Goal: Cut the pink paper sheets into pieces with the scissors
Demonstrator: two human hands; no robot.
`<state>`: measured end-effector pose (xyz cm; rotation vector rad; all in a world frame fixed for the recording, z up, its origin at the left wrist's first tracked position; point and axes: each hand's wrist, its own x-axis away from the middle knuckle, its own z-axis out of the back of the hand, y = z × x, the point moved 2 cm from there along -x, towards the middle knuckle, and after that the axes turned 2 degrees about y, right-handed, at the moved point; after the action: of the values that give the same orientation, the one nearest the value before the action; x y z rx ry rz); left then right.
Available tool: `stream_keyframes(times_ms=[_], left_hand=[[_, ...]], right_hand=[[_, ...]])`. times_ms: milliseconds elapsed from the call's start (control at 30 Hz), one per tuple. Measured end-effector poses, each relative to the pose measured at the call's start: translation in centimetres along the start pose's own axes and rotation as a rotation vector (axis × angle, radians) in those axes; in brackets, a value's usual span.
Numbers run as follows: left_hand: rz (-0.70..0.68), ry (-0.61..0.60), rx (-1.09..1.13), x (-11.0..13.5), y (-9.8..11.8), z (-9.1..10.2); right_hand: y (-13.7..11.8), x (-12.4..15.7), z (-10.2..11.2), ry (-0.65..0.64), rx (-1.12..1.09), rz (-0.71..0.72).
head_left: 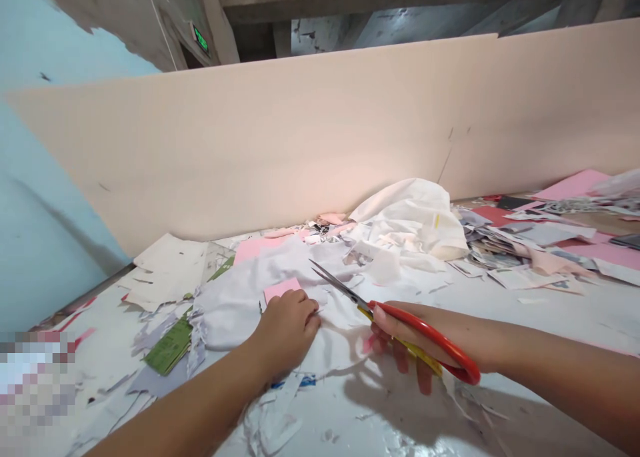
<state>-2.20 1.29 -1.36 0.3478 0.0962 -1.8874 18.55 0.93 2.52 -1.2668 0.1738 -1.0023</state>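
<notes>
My right hand (400, 337) grips a pair of scissors (417, 327) with red and yellow handles. Their metal blades look nearly closed and point up and left, above the white cloth. My left hand (287, 324) rests on the white cloth (235, 310) with its fingers curled down into it; the fingertips are partly hidden. Just beyond these knuckles a small pink piece (281, 289) sticks out, its lower part covered by the hand. Left of the cloth lies a folded green piece (170, 347).
A crumpled white cloth heap (413, 224) sits against the beige partition (300, 144). Piles of paper or fabric scraps (530, 244) spread to the right. White sheets (170, 264) lie at left, near the blue wall (50, 210). Loose strips (275, 424) litter the white tabletop (400, 424).
</notes>
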Motion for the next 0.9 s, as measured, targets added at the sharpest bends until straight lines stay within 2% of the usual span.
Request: stream_keyframes(times_ms=[167, 333, 500, 633, 800, 900], left_hand=[[0.03, 0.035, 0.042, 0.2, -0.6, -0.6], [0.027, 0.076, 0.055, 0.5, -0.4, -0.4], [0.117, 0.008, 0.055, 0.2, -0.3, -0.5], [0.125, -0.045, 0.062, -0.4, -0.3, -0.5], [0.125, 0.004, 0.056, -0.4, -0.4, -0.6], [0.119, 0.039, 0.063, -0.1, -0.4, -0.4]], right_hand=[[-0.4, 1.0, -0.1, -0.044, -0.051, -0.068], [-0.9, 1.5, -0.4, -0.085, 0.155, -0.151], [-0.8, 1.2, -0.5, -0.063, 0.195, -0.237], [-0.9, 0.8, -0.6, -0.116, 0.178, -0.253], [-1.9, 0.7, -0.9, -0.123, 0.182, -0.25], [-2.3, 0.5, -1.3, -0.185, 0.162, -0.303]])
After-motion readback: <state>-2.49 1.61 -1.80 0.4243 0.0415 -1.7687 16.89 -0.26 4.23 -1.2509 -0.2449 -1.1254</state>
